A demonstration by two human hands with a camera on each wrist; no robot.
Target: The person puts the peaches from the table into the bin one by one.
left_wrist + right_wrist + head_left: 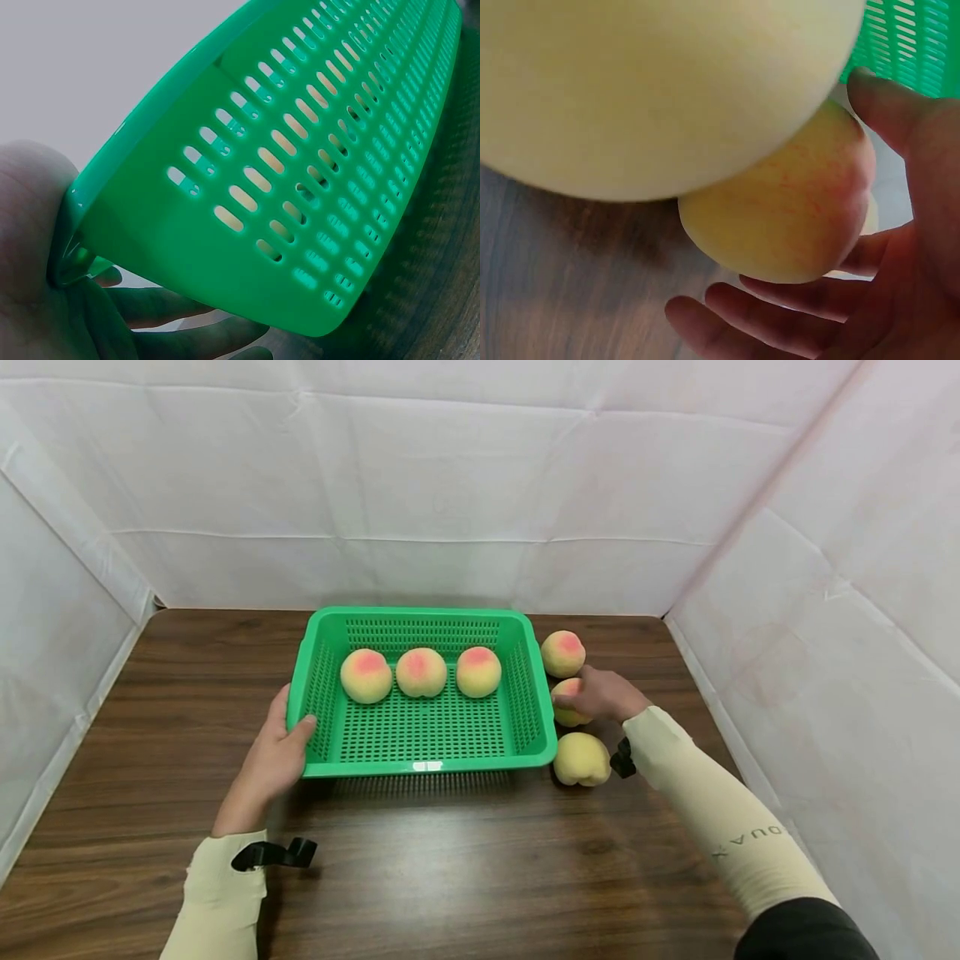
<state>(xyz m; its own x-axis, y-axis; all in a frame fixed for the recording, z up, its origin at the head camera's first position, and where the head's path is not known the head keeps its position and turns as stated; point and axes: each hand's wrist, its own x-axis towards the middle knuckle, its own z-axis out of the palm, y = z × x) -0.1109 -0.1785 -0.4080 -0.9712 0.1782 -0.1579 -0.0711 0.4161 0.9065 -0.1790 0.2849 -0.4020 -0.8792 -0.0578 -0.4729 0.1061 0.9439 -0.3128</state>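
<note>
Left grip (272, 758) on basket (422, 735), right (609, 695) at peach (780, 217)

White walls (450, 468), brown tabletop (450, 885)

Left arm, toward 8 o'clock: one pale cream-yellow fabric sleeve (217, 893), with a black wrist strap (255, 857) bearing a small angular black block (301, 852). Right arm, toward 4 o'clock: one matching pale cream-yellow sleeve (690, 781) printed with dark lettering (756, 836), bordered by black fabric (806, 933); small black wrist fitting (623, 758) at the cuff.
</note>
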